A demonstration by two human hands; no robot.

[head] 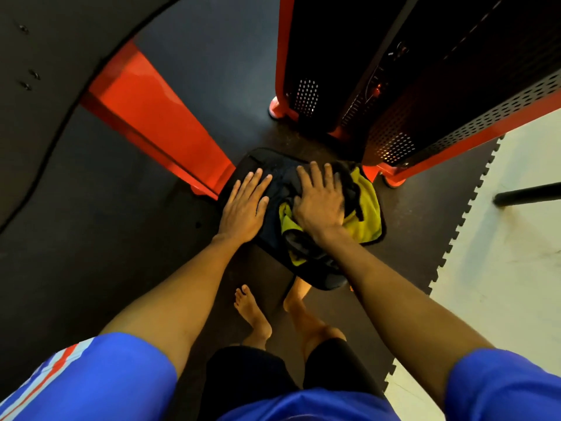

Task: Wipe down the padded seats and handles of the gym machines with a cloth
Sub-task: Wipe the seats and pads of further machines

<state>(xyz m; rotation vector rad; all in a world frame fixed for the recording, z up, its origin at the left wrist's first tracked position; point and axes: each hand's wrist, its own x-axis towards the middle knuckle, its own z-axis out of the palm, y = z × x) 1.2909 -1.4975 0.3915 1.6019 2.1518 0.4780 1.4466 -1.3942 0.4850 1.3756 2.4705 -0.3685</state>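
On the padded seat, my right hand presses the yellow-and-black cloth down, fingers straight and spread; my left hand rests flat beside it on bare padding. I judge the bunched cloth could slip off the right edge (it lies close). Seat support is hidden, no handles visible, red frame blurred.

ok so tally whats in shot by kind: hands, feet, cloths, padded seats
hands: 2 (left hand, right hand)
bare feet: 2
cloth: 1
seat: 1
total: 6
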